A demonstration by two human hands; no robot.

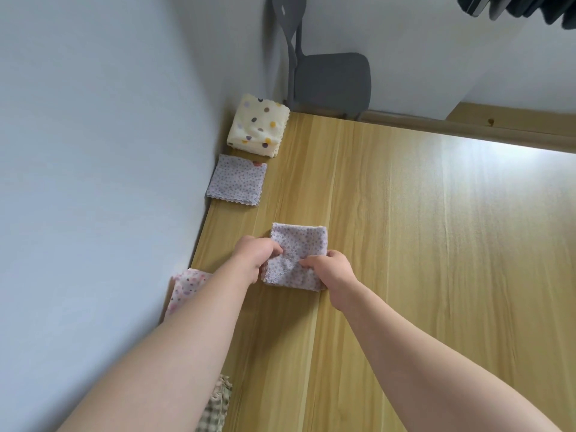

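Observation:
A folded lilac cloth [300, 244] with small dots lies on the wooden table [405, 244], a little left of the middle. My left hand [254, 255] pinches its left edge. My right hand [332, 269] pinches the cloth near its lower right part. Both hands have curled fingers on the fabric, and the cloth is slightly bunched between them.
Along the wall on the left lie a folded lilac dotted cloth [238, 180], a cream cloth with coloured dots [258, 126], a pink dotted cloth [184, 288] and a checked cloth [216, 410]. A grey chair [330, 82] stands behind the table's far edge.

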